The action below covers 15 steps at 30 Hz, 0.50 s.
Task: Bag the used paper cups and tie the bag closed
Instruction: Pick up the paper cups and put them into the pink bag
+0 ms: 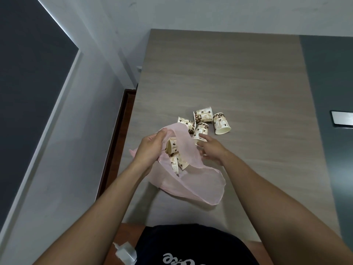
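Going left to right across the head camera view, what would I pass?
White charger → left hand → paper cups inside the pink bag → rightmost loose cup → silver panel at the right edge.
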{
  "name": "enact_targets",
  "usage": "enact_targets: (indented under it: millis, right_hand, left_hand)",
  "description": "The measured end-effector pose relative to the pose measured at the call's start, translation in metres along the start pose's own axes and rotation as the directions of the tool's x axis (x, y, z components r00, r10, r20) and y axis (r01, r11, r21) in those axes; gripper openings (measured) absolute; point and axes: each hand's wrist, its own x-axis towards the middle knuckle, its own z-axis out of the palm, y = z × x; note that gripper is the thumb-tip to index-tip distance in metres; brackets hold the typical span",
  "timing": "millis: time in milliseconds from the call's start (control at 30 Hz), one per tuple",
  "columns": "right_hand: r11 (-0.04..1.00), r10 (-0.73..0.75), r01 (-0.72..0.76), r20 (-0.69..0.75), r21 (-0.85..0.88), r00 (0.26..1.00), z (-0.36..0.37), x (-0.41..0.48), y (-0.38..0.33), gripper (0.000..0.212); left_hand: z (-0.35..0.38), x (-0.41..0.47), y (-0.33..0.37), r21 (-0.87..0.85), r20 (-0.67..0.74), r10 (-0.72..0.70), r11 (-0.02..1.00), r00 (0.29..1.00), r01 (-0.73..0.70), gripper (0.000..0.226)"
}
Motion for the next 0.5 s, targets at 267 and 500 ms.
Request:
enact_targets:
  millis: [267,500]
  right_hand:
    - [0.673,0.172,-0.026,-0.123,0.739,0.977,-0.009,0.03,0.007,0.036]
    - [0.956,0.035,0.106,-0.462,0.275,0.886,-0.042,0.032,0.021,0.017]
  left_hand:
    - [-0.004,0.003,0.002,0.016,0.02,0.026,1.0,0.999,-0.026,0.055]
    - [-0.002,-0.003,0.012,0.072,-0.007,0.018,0.997,1.0,-0.017,0.056]
